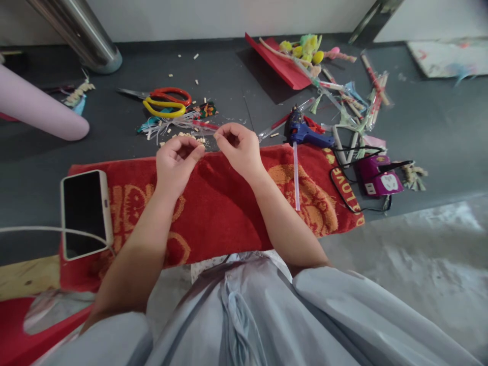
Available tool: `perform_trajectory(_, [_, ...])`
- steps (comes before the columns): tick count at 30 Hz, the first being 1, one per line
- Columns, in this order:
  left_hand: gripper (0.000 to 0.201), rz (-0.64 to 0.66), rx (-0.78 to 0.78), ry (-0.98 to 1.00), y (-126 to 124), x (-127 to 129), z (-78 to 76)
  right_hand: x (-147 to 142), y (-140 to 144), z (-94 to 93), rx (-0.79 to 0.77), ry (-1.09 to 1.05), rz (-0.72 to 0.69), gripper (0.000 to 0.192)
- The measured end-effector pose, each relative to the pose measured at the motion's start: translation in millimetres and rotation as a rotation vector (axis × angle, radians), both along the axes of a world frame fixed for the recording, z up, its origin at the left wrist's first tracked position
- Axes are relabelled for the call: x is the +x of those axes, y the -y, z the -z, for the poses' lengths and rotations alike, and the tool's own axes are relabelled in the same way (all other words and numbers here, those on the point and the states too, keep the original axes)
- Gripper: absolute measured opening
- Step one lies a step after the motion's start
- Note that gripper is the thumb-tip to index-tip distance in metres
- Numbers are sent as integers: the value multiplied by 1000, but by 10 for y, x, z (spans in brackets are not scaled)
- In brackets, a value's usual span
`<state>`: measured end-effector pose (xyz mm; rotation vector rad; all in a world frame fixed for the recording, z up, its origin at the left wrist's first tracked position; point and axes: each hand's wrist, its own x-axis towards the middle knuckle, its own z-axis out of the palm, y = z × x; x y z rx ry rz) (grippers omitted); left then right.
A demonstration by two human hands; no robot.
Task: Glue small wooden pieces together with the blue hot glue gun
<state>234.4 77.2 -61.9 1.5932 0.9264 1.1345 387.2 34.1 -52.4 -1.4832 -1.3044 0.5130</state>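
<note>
My left hand [176, 163] and my right hand [238, 148] hover close together over the far edge of a red towel [221, 208] with orange patterns. Both hands have thumb and fingertips pinched. Whatever sits between the fingertips is too small to make out. Just beyond the hands lie several small beige cut pieces [188, 136] on the dark grey floor. A blue glue gun [303, 131] lies to the right of my right hand, with a clear glue stick [296, 178] reaching onto the towel.
A phone [84, 212] with a white cable rests on the towel's left end. Red and yellow scissors [168, 101] lie beyond the hands. A purple power strip [379, 177], straws, pom-poms and red paper [278, 63] clutter the right. A metal post [89, 40] stands back left.
</note>
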Motion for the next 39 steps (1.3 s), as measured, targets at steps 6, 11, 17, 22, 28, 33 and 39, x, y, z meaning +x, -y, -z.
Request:
perform_trajectory(6, [27, -20, -44, -55, -30, -8, 26, 158, -87, 168, -97, 114, 113, 12])
perform_trajectory(11, [27, -26, -50, -73, -29, -8, 27, 217, -91, 193, -161, 309, 149, 16])
perform_trajectory(17, [26, -18, -55, -74, -8, 4, 5, 240, -55, 144, -199, 375, 189, 8])
perform_trajectory(22, [25, -6, -89, -80, -15, 9, 19, 241, -28, 110, -131, 332, 195, 4])
perform_trajectory(28, [22, 4, -294, 100, -8, 41, 21, 125, 38, 7, 88, 278, -177, 23])
perform_trajectory(33, [17, 18, -423, 179, 7, 38, -29, 42, 48, 39, 183, 330, -243, 21])
perform_trajectory(39, [18, 39, -485, 217, 9, 30, -72, 38, 29, 77, 238, 336, -214, 15])
